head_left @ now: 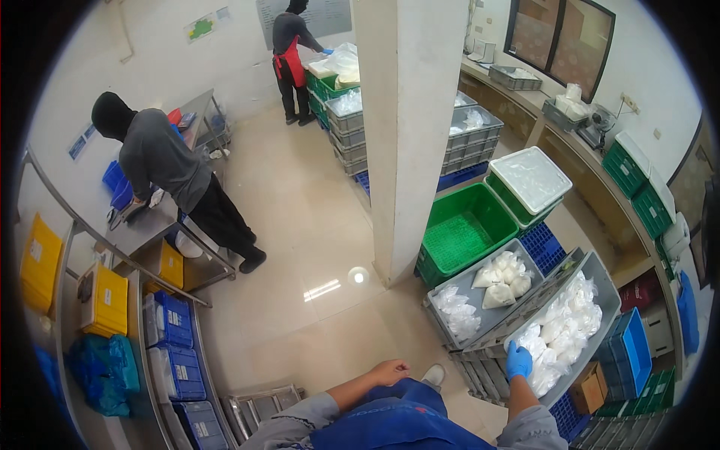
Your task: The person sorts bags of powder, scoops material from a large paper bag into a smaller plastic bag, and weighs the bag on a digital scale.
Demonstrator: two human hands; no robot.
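My right hand (518, 361), in a blue glove, is at the near-left edge of a grey crate (609, 289), its fingers closed over the rim. Clear plastic bags of white contents (564, 324) fill this crate, which sits tilted on the stack at my right. The fingertips are partly hidden against the nearest bags. My bare left hand (391, 372) hangs in front of my blue apron (397, 424), fingers curled in, with nothing visible in it. Just beyond the tilted crate is another grey crate (480, 311) with more filled bags in two groups.
An open green crate (461, 232) stands beside the white pillar (405, 150). Shelves with blue bins (178, 322) and yellow bins (105, 300) line the left. One person (169, 157) bends over a steel table; another person (289, 52) stands by crates at the back. A metal step (262, 409) is near my left.
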